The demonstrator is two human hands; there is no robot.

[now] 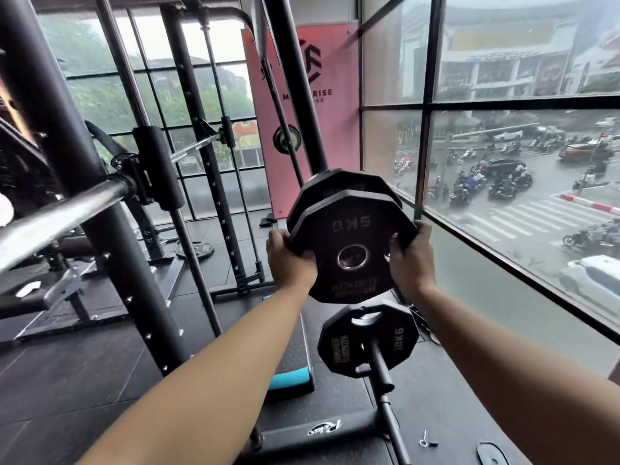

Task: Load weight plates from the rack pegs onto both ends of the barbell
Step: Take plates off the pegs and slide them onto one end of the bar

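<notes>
Left of the 5KG plate (352,253) runs the chrome barbell (67,209), with a black rack upright (110,229) standing between them. Below it a 10KG plate (367,337) sits on a peg, and another plate (339,186) is just behind. The 5KG plate is black, many-sided and steel-ringed. Our left hand (290,260) and right hand (411,260) hold its edges, fingers curled round.

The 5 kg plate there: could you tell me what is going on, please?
A person grips the 5 kg plate with the left hand and right hand at its edges, in front of a second plate on the rack. A 10 kg plate sits on a lower peg. The barbell end at left looks bare.
</notes>
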